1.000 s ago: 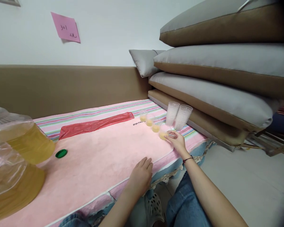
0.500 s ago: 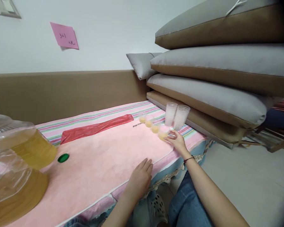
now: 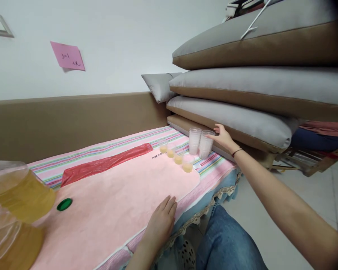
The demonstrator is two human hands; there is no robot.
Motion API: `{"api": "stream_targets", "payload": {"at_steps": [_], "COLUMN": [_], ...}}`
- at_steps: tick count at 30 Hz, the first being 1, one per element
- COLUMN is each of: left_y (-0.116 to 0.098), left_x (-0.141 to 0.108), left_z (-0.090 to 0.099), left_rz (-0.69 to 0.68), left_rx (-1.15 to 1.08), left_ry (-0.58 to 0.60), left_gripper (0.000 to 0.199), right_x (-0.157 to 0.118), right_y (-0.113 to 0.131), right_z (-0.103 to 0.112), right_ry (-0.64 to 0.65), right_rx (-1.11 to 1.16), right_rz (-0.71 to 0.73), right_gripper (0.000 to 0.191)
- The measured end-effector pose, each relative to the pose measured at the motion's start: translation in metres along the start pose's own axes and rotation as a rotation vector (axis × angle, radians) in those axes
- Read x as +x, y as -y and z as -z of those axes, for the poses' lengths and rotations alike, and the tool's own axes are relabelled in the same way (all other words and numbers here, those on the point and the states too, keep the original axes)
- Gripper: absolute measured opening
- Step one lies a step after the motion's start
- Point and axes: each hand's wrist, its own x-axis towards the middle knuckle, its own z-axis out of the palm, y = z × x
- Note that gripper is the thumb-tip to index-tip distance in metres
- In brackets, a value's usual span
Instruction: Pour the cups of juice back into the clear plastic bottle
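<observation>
Flat on the pink mat (image 3: 115, 202) rests my left hand (image 3: 162, 221), fingers stretched out and holding nothing. My right hand (image 3: 223, 137) is open above the right stack of clear plastic cups (image 3: 206, 145), thumb near its rim. Beside it stands a second cup stack (image 3: 195, 141). Several clear cups with yellow liquid form a slanting row along the mat's right end; the nearest cup (image 3: 187, 166) stands apart from both hands. At the left are two large containers of yellow liquid, one behind (image 3: 25, 195) and one in front (image 3: 17, 243).
A green cap (image 3: 64, 204) lies on the mat near the containers. Red plastic film (image 3: 107, 163) stretches along the mat's back edge. Large grey and brown cushions (image 3: 242, 80) are piled at the right. A pink note (image 3: 67, 56) is stuck to the wall.
My right hand has let go of the nearest filled cup and moved up and back to the cup stacks, its fingers opening. My left hand stays on the mat. The view has shifted.
</observation>
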Motion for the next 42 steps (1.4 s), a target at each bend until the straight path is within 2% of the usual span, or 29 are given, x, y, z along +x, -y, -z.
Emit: {"api": "stream_targets", "payload": {"at_steps": [2,4,12,22,27,30,32,34,36,39,42], "left_y": [0.0,0.001,0.002,0.004,0.004,0.004,0.008,0.015,0.026,0.044,0.059], "left_x": [0.0,0.0,0.0,-0.002,-0.004,-0.005,-0.006,-0.008,-0.011,-0.021,-0.034], "left_z": [0.0,0.001,0.002,-0.007,-0.005,-0.002,0.001,0.005,0.012,0.023,0.035], "left_rz": [-0.006,-0.01,-0.018,-0.015,-0.019,-0.019,0.012,0.076,0.172,0.355,0.49], "left_rx": [0.012,0.02,0.014,-0.031,-0.064,-0.076,-0.088,-0.105,-0.157,-0.291,-0.35], "left_ry": [-0.009,-0.021,-0.019,-0.057,-0.06,-0.063,-0.113,-0.203,-0.322,-0.487,-0.554], "left_gripper": [0.049,0.048,0.049,0.051,0.054,0.053,0.048,0.042,0.037,0.033,0.034], "right_x": [0.016,0.025,0.034,0.048,0.058,0.057,0.047,0.027,0.0,-0.051,-0.101], "right_y": [0.002,0.003,0.007,0.023,0.055,0.088,0.113,0.136,0.153,0.167,0.172], "right_z": [0.002,0.002,0.004,0.018,0.036,0.048,0.047,0.037,0.015,-0.031,-0.082], "right_ry": [0.117,0.157,0.222,0.239,0.197,0.186,0.242,0.337,0.479,0.668,0.808], "right_rx": [-0.072,-0.097,-0.171,-0.25,-0.229,-0.225,-0.201,-0.13,-0.014,0.119,0.184], "right_rz": [0.009,0.018,0.036,0.041,0.106,0.222,0.315,0.392,0.445,0.489,0.504], "right_gripper": [0.104,0.103,0.106,0.104,0.11,0.111,0.11,0.108,0.106,0.102,0.104]}}
